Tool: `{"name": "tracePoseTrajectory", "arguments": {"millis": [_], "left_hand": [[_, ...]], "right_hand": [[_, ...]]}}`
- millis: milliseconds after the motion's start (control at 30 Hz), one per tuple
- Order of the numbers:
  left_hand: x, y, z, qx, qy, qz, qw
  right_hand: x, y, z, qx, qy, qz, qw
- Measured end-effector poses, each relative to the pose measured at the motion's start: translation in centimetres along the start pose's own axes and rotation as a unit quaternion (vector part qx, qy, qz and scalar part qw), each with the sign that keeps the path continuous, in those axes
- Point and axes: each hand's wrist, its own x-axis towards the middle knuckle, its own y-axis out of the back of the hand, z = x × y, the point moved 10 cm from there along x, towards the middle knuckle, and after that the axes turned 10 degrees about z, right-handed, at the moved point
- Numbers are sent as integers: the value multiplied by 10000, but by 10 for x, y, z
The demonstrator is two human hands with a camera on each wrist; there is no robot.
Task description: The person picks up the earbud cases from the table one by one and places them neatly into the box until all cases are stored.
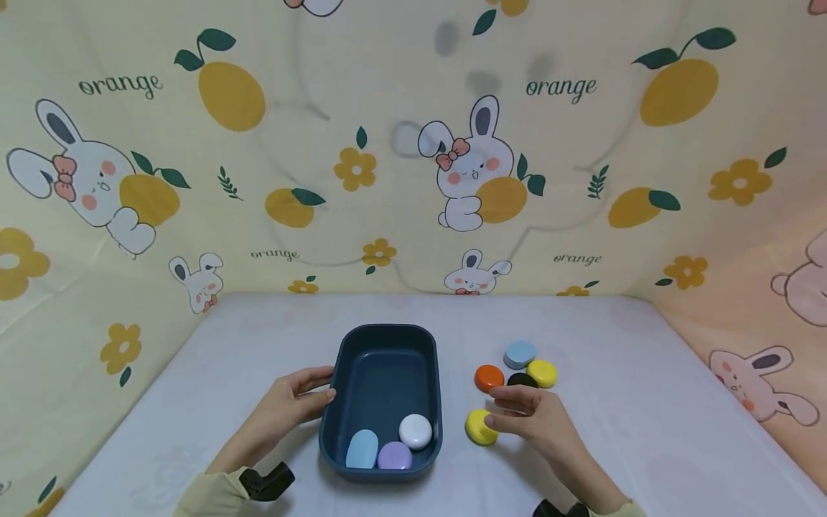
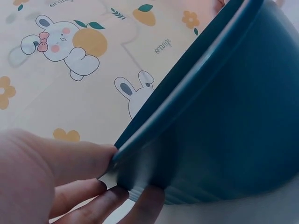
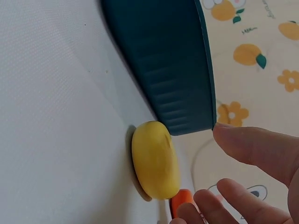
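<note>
Head view is dominated by the pale grey worktop [image 1: 194,373], at whose lower centre the dark blue oblong plastic tray [image 1: 388,373] is set with its long axis running from the bottom of the frame towards the top. Three smooth pebbles, pale blue [image 1: 362,449], lilac [image 1: 394,455] and white [image 1: 416,431], are seen lying in the tray's near end. The tray's left rim is pinched by the left hand [image 1: 291,409], thumb on top and fingers beneath, as confirmed in the left wrist view. To the right of the tray, a cluster of pebbles is laid out: pale blue [image 1: 520,353], yellow [image 1: 542,373], orange [image 1: 488,378] and black [image 1: 522,380]. Closest to the tray, just beside its right wall, the flat round yellow pebble [image 1: 481,426] is found, lying immediately left of the right hand [image 1: 536,416]. That grip is held partly open, fingertips [image 3: 243,144] loosely curved beside the pebble; whether it is touched cannot be told, and nothing is enclosed.
</note>
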Motion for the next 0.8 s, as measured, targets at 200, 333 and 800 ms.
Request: {"name": "tracePoseTrajectory", "arguments": {"millis": [200,333,800], "left_hand": [[0,-2,1,-94,-41,-135,9999],[-1,-1,1,-112,-25,-127,9999],[-2,-3,1,-50,25,-110,9999]], "right_hand": [[2,1,2,-51,-43,2,10000],[3,1,0,65,8,-70,10000],[0,-1,5,93,-105,-86,9999]]}}
